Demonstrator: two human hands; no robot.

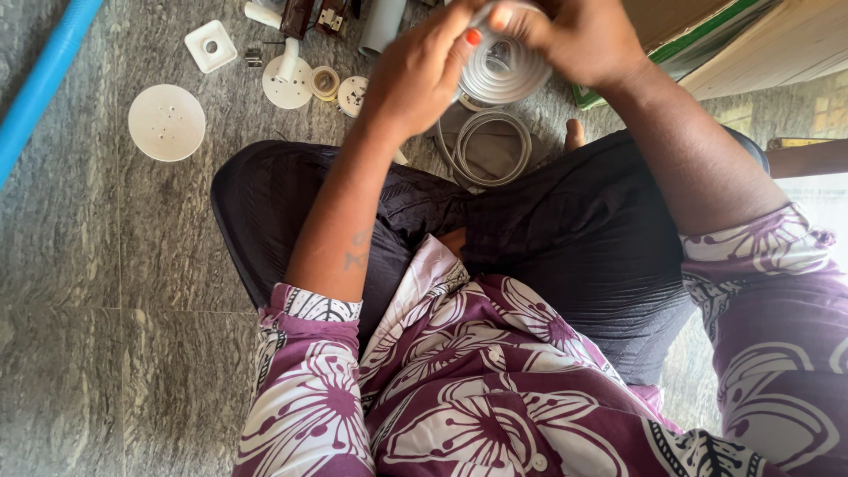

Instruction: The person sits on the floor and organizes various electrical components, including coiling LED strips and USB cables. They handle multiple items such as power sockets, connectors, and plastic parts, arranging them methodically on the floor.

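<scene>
I sit cross-legged on the grey stone floor, and both my hands are up at the far edge of the view. My left hand is closed around the near left side of a coil of white cable, thumb pressed on top. My right hand grips the same coil from the far right, fingers curled over its rim. A second loop of the cable hangs down from the coil and rests on my lap just below.

I think the likeliest slip is the coil springing open: the turns look stiff, and if either hand loosens, they could unwind and tangle with the hanging loop. The loop could also snag on my knee if I pull it upward fast.

To the far left lie small parts: a round white plate, a square white fitting, a white disc with a stem and a small roll of tape, all near my left elbow's sweep. A blue pipe runs along the far left edge. On the right, a wooden board crowds my right arm. Open floor lies to the near left.
</scene>
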